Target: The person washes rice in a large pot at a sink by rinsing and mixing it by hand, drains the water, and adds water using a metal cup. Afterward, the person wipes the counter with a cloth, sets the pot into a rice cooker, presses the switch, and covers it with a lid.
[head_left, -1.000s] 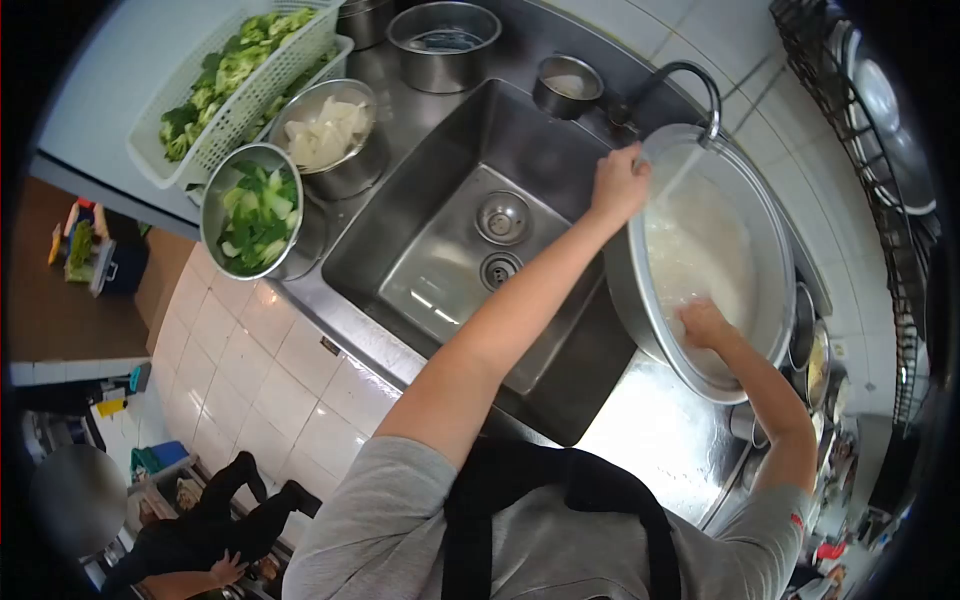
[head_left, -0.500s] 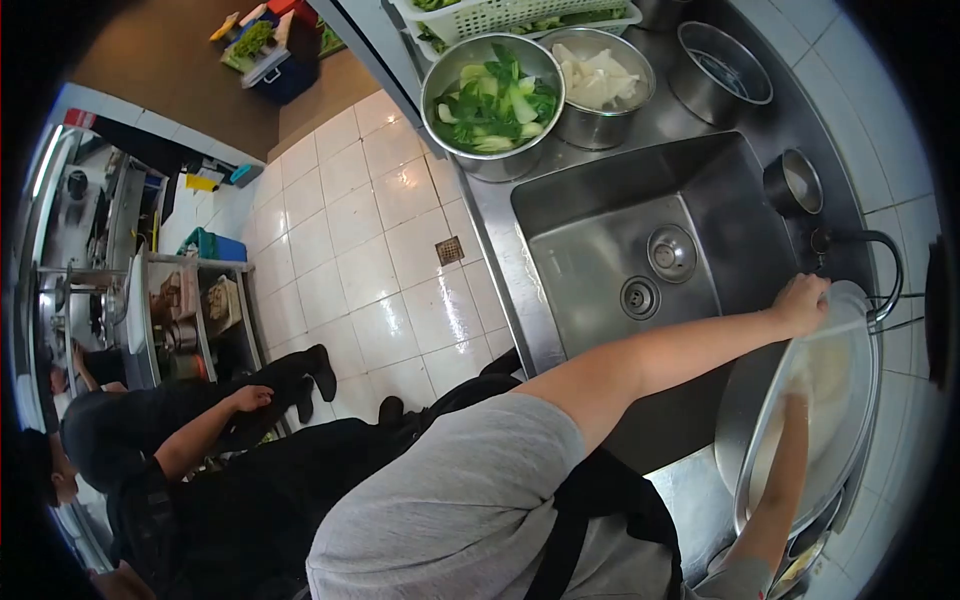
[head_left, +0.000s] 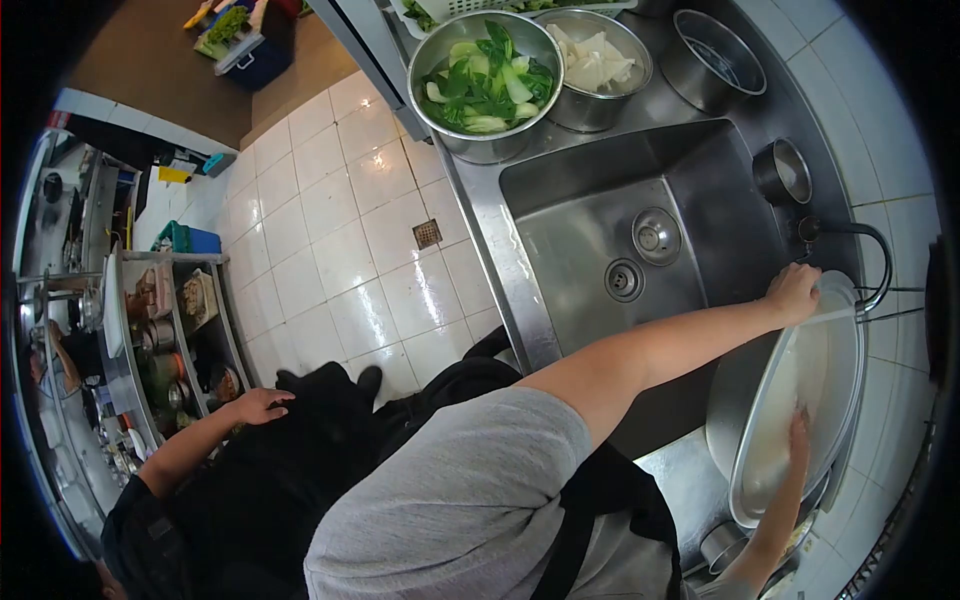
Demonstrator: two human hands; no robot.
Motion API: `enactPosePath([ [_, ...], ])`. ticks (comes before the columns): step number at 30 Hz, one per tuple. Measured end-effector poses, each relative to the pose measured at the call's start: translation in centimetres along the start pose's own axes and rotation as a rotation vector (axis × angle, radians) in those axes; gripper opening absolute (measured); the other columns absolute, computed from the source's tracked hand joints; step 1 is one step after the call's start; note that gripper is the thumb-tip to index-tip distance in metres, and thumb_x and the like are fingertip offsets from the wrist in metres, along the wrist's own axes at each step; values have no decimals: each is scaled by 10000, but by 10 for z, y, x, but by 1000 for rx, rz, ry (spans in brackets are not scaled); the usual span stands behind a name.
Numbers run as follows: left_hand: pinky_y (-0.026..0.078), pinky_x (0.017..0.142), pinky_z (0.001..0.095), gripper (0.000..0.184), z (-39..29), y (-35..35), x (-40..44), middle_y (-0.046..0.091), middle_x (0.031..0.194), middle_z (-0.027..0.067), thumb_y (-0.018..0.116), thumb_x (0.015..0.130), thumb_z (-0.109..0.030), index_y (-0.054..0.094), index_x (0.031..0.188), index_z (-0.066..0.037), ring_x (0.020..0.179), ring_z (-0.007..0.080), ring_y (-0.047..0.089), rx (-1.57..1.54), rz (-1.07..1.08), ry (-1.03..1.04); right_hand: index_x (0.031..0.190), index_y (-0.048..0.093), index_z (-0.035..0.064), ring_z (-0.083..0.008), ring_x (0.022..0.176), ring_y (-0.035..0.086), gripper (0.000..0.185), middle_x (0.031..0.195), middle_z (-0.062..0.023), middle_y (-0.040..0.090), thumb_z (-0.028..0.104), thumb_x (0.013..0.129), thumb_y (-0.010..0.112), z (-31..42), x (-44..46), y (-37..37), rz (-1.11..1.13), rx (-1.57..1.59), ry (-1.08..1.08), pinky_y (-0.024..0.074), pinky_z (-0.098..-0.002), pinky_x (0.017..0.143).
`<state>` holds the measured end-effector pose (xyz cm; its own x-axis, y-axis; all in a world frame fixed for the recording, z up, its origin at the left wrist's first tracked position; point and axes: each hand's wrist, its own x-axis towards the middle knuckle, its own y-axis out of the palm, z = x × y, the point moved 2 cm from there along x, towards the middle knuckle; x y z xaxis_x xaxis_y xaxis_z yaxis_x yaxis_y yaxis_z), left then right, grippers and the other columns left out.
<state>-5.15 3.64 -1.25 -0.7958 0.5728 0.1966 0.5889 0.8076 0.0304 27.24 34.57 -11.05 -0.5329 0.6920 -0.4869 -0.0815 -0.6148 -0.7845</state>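
Observation:
My left hand (head_left: pixel 793 294) is wrapped round the upper rim of a large metal pot (head_left: pixel 728 410), which is tilted beside the sink. Inside the pot is cloudy whitish water (head_left: pixel 775 455). My right hand (head_left: pixel 800 428) dips into this water, and its fingers are too unclear to make out. A curved faucet (head_left: pixel 880 262) reaches over the pot's upper end, with a stream of water running from its tip.
The steel sink (head_left: pixel 590 235) lies left of the pot. Beyond it stand bowls of leafy greens (head_left: pixel 490 85) and pale slices (head_left: pixel 595 60), a metal pot (head_left: pixel 712 62) and a small cup (head_left: pixel 783 172). Another person in black (head_left: pixel 270 470) is close on the left.
The view has swung left, so the sink and pot now appear farther right. The person in black has come closer behind me. My left hand stays on the rim, my right inside the pot.

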Motion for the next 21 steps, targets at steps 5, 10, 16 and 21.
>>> enactPosePath([
  [5,400,801,414,313,1,1,-1,551,925,210,507,695,-86,549,980,36,902,339,502,-3,-54,17,1296,183,-3,-304,1220,251,625,1331,-194,224,361,830,385,-22,3,48,-43,-576,-301,215,-344,1000],
  [10,412,777,427,282,2,0,0,561,863,231,500,674,-66,571,929,30,843,371,523,-4,-92,55,1291,174,-19,-314,1213,264,628,1328,-199,224,305,815,425,21,-19,105,-156,-1094,-476,231,-343,997],
  [16,443,725,394,281,-3,1,4,559,826,244,502,666,-77,583,915,25,788,352,564,29,-65,138,1292,184,-5,-315,1215,259,618,1328,-198,223,315,816,415,138,-36,139,-188,-885,-383,225,-353,998],
  [21,443,725,331,348,-6,-1,5,574,863,231,519,719,-138,536,1025,27,813,307,586,38,38,54,1293,192,7,-315,1216,254,611,1328,-197,223,324,817,407,190,-18,124,-220,-763,-295,220,-361,999],
])
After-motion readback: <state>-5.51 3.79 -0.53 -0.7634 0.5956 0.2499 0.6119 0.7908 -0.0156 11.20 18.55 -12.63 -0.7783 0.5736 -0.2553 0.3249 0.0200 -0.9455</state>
